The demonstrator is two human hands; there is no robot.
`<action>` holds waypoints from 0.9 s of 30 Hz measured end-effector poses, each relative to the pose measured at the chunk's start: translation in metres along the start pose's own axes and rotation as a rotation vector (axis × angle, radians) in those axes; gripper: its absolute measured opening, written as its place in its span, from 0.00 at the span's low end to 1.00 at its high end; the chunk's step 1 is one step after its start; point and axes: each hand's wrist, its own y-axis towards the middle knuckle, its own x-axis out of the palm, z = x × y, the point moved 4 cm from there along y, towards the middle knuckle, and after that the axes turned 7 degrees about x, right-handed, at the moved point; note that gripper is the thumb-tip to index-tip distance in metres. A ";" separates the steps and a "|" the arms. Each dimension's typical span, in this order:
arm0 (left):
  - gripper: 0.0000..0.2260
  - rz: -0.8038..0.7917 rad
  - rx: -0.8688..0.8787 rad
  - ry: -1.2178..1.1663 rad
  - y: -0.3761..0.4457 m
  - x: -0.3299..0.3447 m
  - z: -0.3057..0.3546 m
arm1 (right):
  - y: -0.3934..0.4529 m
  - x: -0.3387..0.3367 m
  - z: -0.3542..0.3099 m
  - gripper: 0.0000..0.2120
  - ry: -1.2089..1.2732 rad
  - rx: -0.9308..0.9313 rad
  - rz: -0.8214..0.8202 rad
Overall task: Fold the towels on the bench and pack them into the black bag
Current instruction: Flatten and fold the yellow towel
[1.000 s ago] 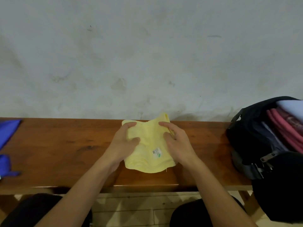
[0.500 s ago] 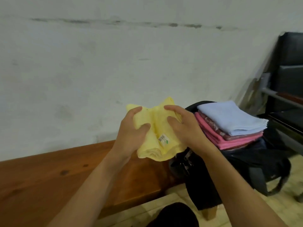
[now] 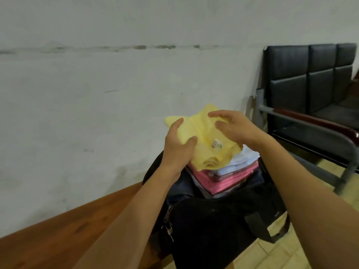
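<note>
- Hidden: the fingers of my left hand (image 3: pixel 177 147) go under the yellow towel (image 3: pixel 204 138); only the thumb shows, pressed on top. The grip is a pinch of the towel's left side between thumb and fingers.
- Hidden: the palm of my right hand (image 3: pixel 236 129) and what lies beneath it. The fingers show spread and lightly bent over the towel's right side; I cannot tell whether they clasp the cloth or only rest on it.
- Hard to make out: the printing on the small white label (image 3: pixel 216 145) on the towel is too blurred to read.
- Cut off: the bag (image 3: pixel 213 220) is crossed by both forearms, and its inside is mostly covered by the stack.
- Location: the towel is loosely folded and held above the stack in the open bag, over a pale blue towel (image 3: pixel 240 160) that lies on pink towels (image 3: pixel 219 181). Contact between yellow and blue cannot be confirmed.
- The bag stands at the right end of the bench (image 3: pixel 68 230), against the wall (image 3: pixel 97 113). A black padded seat (image 3: pixel 310 84) stands beyond it.
- Change from half a second ago: the towel was held to the left of the stack; it is now directly over it, hiding most of the blue towel.
- Change from a second ago: the towel lay on the bench under both hands; it is now off the bench.
</note>
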 end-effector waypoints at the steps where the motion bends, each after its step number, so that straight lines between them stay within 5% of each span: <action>1: 0.27 0.001 -0.008 -0.015 0.004 0.004 -0.004 | 0.006 -0.002 0.005 0.18 -0.025 -0.006 -0.019; 9: 0.32 -0.134 -0.223 -0.028 0.038 0.049 -0.046 | 0.050 -0.034 0.054 0.20 -0.334 0.009 -0.066; 14: 0.33 -0.353 -0.184 0.494 0.030 0.053 -0.066 | 0.057 -0.017 0.100 0.25 -0.897 0.167 -0.372; 18: 0.30 -0.112 0.217 0.872 0.048 0.055 -0.040 | 0.071 -0.014 0.081 0.23 -0.778 0.026 -0.125; 23: 0.29 -0.503 0.100 1.051 0.050 0.099 -0.081 | 0.074 0.040 0.108 0.26 -0.763 0.009 -0.288; 27: 0.28 -0.541 0.129 1.098 0.041 0.104 -0.099 | 0.071 0.042 0.124 0.26 -0.786 0.036 -0.261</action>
